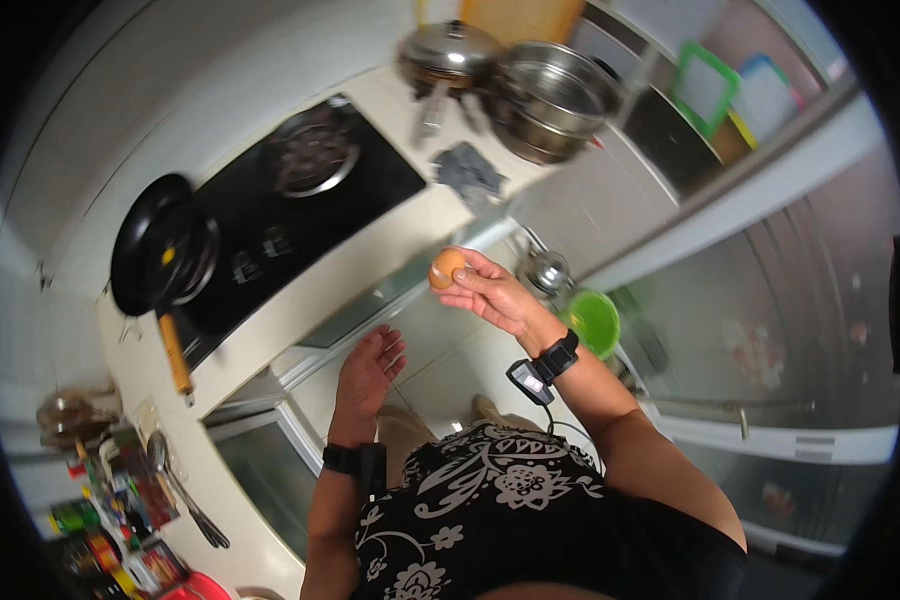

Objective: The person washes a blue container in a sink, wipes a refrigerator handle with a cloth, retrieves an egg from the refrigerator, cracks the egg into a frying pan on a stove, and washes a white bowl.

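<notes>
In my right hand (491, 289) is a brown egg (447, 268), gripped between thumb and fingers. A jagged pale line runs across its shell. My left hand (370, 373) holds nothing; its fingers are loosely curled and apart, below and to the left of the egg. Both hands are over the floor in front of the counter. To the left, a black frying pan (136, 259) with a wooden handle (172, 349) rests on the left burner of a black gas hob (307, 232). A small yellow patch (168, 256) shows inside the pan.
A lidded pot (450, 56), a steel steamer pot (559, 90) and a grey cloth (465, 171) occupy the counter's far end. Low on the right stand a green bin (594, 322) and a refrigerator (765, 322). Ladles (187, 495) and several bottles and packets lie at lower left.
</notes>
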Demonstrator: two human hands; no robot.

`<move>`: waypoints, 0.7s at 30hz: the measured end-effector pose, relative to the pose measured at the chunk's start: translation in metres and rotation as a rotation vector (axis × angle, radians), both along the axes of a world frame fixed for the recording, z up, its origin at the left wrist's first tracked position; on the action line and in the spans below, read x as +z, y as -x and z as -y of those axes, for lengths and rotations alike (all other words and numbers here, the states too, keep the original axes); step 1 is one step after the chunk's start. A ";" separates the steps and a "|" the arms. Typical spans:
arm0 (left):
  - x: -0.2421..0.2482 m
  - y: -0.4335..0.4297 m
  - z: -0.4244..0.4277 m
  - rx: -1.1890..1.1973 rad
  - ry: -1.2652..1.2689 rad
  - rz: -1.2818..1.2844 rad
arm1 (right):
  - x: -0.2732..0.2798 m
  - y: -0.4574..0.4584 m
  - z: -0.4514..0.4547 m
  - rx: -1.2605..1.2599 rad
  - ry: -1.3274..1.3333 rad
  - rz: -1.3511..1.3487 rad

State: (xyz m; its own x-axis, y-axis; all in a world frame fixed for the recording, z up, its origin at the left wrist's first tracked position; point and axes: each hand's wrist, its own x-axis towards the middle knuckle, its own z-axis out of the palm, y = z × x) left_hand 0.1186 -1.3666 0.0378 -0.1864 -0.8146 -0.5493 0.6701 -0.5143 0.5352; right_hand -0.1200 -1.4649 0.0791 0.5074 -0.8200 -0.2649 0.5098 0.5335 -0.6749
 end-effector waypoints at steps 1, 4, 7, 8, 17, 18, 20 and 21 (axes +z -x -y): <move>-0.007 0.023 0.003 -0.041 -0.022 0.003 | -0.010 0.034 -0.013 -0.067 -0.017 -0.048; -0.019 0.096 0.005 -0.186 -0.035 -0.033 | -0.028 0.130 -0.056 -0.232 -0.084 -0.139; -0.007 0.168 0.003 -0.329 -0.042 0.017 | -0.044 0.225 -0.087 -0.407 -0.138 -0.276; -0.001 0.189 0.001 -0.336 -0.047 0.023 | -0.053 0.256 -0.096 -0.470 -0.175 -0.345; 0.013 0.246 0.008 -0.419 0.050 0.014 | -0.114 0.377 -0.181 -0.750 -0.362 -0.673; 0.017 0.245 0.010 -0.403 0.086 -0.014 | -0.098 0.368 -0.170 -0.726 -0.319 -0.687; 0.021 0.242 0.017 -0.356 0.153 -0.096 | -0.074 0.349 -0.147 -0.665 -0.163 -0.692; 0.019 0.244 0.021 -0.346 0.187 -0.114 | -0.069 0.348 -0.136 -0.638 -0.027 -0.663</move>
State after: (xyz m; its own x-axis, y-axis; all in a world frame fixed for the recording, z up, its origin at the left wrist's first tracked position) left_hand -0.1254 -1.3875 0.0564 -0.5177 -0.7771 -0.3579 0.5351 -0.6205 0.5733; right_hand -0.4679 -1.3285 0.0100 -0.3016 -0.8816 -0.3629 0.2263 0.3036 -0.9255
